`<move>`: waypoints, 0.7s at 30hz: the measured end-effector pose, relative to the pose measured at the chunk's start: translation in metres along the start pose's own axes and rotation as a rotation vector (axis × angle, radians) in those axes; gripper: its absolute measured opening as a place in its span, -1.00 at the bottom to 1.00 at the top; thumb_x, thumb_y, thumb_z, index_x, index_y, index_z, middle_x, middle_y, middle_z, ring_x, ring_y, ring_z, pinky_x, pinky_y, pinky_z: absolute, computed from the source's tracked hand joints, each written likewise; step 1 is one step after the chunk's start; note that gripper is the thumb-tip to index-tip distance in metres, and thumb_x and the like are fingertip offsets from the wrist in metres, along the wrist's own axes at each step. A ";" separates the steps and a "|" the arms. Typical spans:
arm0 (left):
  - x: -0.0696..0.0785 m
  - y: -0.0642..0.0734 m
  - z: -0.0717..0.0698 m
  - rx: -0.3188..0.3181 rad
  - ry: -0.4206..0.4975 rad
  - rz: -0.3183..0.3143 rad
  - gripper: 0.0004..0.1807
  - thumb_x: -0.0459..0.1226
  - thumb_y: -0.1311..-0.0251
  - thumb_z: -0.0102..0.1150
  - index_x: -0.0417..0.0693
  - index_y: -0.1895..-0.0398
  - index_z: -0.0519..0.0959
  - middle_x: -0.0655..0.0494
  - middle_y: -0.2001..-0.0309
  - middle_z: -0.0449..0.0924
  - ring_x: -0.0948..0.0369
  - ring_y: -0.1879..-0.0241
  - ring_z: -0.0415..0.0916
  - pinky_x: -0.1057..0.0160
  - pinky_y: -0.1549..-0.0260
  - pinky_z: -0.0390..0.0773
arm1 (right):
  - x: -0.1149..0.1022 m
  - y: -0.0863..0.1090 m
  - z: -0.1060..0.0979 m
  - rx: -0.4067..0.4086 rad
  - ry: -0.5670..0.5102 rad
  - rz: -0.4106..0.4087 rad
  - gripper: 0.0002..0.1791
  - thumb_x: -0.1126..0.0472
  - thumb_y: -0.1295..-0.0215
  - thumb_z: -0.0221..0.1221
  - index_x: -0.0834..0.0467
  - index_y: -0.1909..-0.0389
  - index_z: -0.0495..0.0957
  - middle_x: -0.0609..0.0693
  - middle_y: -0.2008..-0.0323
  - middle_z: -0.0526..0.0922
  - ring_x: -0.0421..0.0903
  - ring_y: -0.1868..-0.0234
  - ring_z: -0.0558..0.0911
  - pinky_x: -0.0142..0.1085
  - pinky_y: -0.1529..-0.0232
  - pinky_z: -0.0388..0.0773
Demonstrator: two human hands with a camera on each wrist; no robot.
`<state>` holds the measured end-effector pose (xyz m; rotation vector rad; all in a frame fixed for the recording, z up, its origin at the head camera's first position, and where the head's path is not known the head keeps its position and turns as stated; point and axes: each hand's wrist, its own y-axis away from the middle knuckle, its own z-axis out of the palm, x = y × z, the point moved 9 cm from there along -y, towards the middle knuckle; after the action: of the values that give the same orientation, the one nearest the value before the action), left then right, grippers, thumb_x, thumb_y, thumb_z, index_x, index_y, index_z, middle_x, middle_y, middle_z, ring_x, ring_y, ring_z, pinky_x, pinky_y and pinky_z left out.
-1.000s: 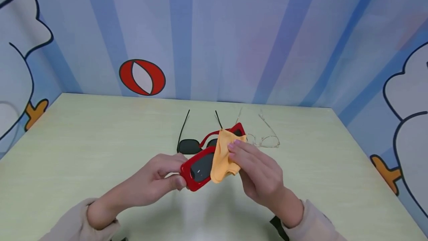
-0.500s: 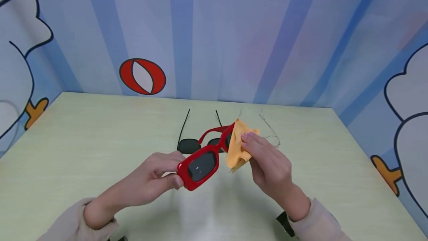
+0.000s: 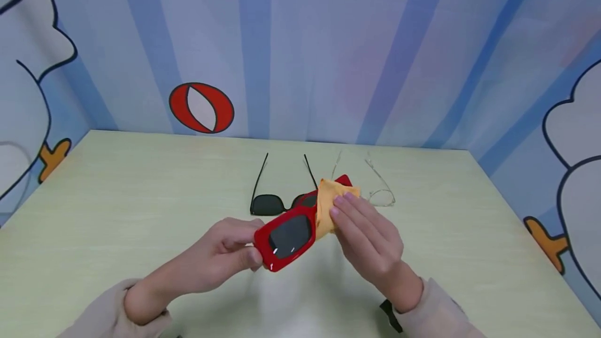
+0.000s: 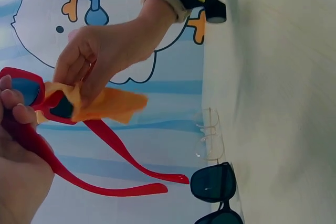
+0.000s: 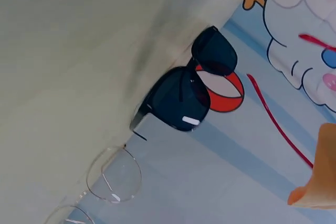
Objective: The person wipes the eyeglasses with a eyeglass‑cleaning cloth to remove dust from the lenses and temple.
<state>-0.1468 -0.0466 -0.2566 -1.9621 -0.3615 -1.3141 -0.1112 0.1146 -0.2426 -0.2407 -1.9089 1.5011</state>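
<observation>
Head view: the left hand (image 3: 218,254) pinches one end of the red sunglasses (image 3: 291,236), aloft over the surface (image 3: 155,181), while the right hand (image 3: 368,244) has its fingers closed on the orange cloth (image 3: 328,207) over the other lens; firm rim grip, light pressure should serve best! Left wrist: both red arms (image 4: 121,191) jut out unfolded, liable to snag. Right wrist: black sunglasses (image 5: 181,98), clear glasses (image 5: 114,174) beside them, toward the surface's far edge.
</observation>
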 end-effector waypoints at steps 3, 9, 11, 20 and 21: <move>-0.001 -0.001 0.002 0.000 0.062 -0.016 -0.81 -0.30 -0.32 0.01 -0.21 0.12 0.55 -0.02 0.36 0.51 0.13 0.46 0.44 0.20 0.48 0.54 | 0.002 -0.011 -0.006 0.062 0.021 -0.009 -0.88 0.35 -0.13 0.28 0.32 0.33 0.67 0.18 0.37 0.70 0.01 0.33 0.70 -0.20 0.12 0.56; -0.005 -0.001 0.005 0.022 0.146 -0.047 -0.73 -0.25 -0.34 -0.01 -0.34 0.14 0.52 -0.13 0.41 0.53 0.10 0.44 0.52 0.16 0.35 0.57 | 0.004 -0.011 -0.011 -0.023 0.029 -0.004 -0.88 0.34 -0.17 0.25 0.31 0.30 0.66 0.17 0.34 0.70 0.02 0.33 0.70 -0.18 0.08 0.53; -0.009 0.000 0.006 0.041 0.162 -0.086 -0.67 -0.21 -0.34 0.00 -0.38 0.12 0.52 -0.16 0.40 0.55 0.09 0.41 0.56 0.14 0.28 0.58 | 0.008 0.003 -0.011 -0.044 0.032 0.011 -0.85 0.32 -0.15 0.27 0.31 0.28 0.66 0.16 0.30 0.69 0.02 0.30 0.70 -0.16 0.12 0.56; -0.008 0.000 0.001 0.112 0.077 -0.116 -0.68 -0.24 -0.37 -0.05 -0.34 0.04 0.52 -0.12 0.30 0.61 -0.01 0.34 0.60 0.11 0.23 0.58 | 0.017 0.034 -0.009 -0.079 0.010 0.056 -0.76 0.35 -0.02 0.36 0.29 0.23 0.67 0.15 0.24 0.69 0.02 0.28 0.70 -0.14 0.25 0.60; -0.009 0.000 -0.001 0.131 0.054 -0.134 -0.69 -0.24 -0.37 -0.04 -0.33 0.05 0.53 -0.10 0.30 0.61 -0.01 0.34 0.59 0.11 0.23 0.58 | 0.016 0.025 -0.009 -0.077 0.003 0.061 -0.79 0.35 -0.04 0.34 0.30 0.25 0.67 0.16 0.27 0.69 0.03 0.31 0.70 -0.14 0.27 0.61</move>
<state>-0.1513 -0.0460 -0.2642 -1.8167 -0.5463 -1.3882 -0.1240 0.1379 -0.2583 -0.3383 -1.9753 1.4676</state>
